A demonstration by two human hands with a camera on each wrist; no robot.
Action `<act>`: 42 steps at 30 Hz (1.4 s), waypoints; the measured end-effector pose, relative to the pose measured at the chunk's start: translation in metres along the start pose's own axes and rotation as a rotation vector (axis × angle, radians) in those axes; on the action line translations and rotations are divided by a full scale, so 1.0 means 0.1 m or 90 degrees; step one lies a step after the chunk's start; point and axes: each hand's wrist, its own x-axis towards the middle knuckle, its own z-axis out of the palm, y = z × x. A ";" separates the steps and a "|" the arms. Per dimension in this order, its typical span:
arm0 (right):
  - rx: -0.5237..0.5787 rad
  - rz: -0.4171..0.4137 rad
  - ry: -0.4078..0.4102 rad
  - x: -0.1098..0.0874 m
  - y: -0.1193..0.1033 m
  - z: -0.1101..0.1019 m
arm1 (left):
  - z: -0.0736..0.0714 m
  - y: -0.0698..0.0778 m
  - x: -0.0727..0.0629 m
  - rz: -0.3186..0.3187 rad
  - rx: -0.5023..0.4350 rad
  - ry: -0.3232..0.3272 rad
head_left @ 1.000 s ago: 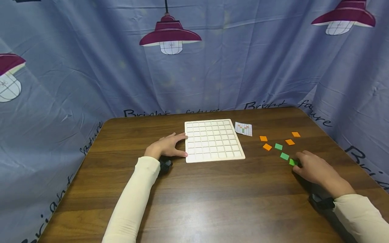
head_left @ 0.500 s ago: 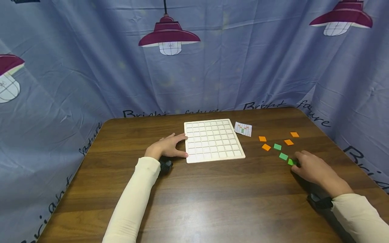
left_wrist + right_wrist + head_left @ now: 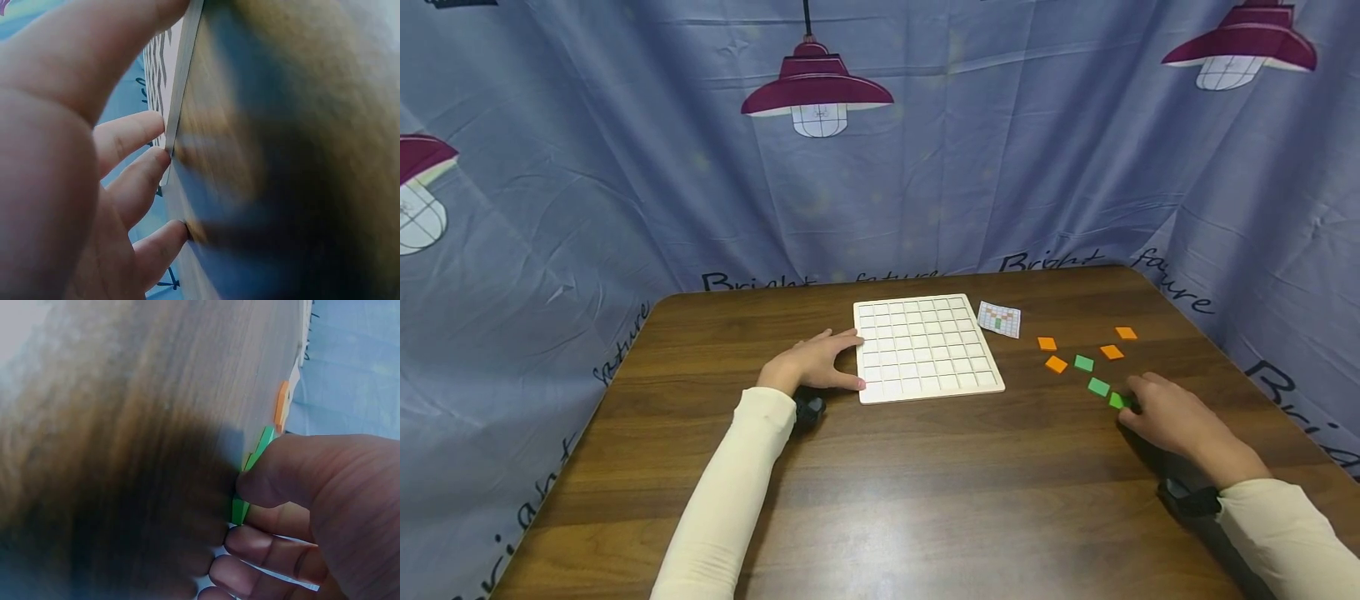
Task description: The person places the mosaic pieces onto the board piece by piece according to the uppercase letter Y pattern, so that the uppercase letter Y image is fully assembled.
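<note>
At the left edge of a pale wooden grid board (image 3: pixel 925 350), my left hand (image 3: pixel 808 364) rests with fingers spread and thumb touching the near corner. The left wrist view shows its fingertips against the side of the board (image 3: pixel 181 81). My right hand (image 3: pixel 1172 421) is low over the table on the right, thumb and fingertips pinching a green square tile (image 3: pixel 1117 401). In the right wrist view the thumb lies across that tile (image 3: pixel 240 510), hiding part of it. Two more green tiles (image 3: pixel 1098 387) lie just beyond, one farther back (image 3: pixel 1083 363).
Several orange tiles (image 3: pixel 1056 364) lie behind the green ones on the brown wooden table (image 3: pixel 880 492). A small printed grid card (image 3: pixel 999 319) with coloured squares sits by the board's far right corner. Blue curtain (image 3: pixel 925 183) hangs behind the table and along its sides.
The head view has shifted very slightly. Both hands keep their places, the left at the board and the right at the green tile; no tile has visibly moved on the table.
</note>
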 end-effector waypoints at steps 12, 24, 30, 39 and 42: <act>-0.002 -0.001 -0.015 0.02 0.03 -0.02 | 0.01 -0.04 0.03 0.007 -0.007 0.000; 0.047 -0.136 0.067 0.61 -0.63 -0.18 | 0.02 -0.05 0.03 0.005 -0.018 0.001; 0.045 -0.261 0.051 1.08 -1.31 -0.01 | 0.04 -0.06 0.03 0.006 -0.009 0.003; 0.028 -0.321 -0.002 1.39 -1.82 0.27 | 0.07 -0.09 0.06 0.004 0.005 0.012; 0.023 -0.336 0.001 1.42 -1.86 0.30 | 0.04 -0.08 0.04 0.005 0.005 0.013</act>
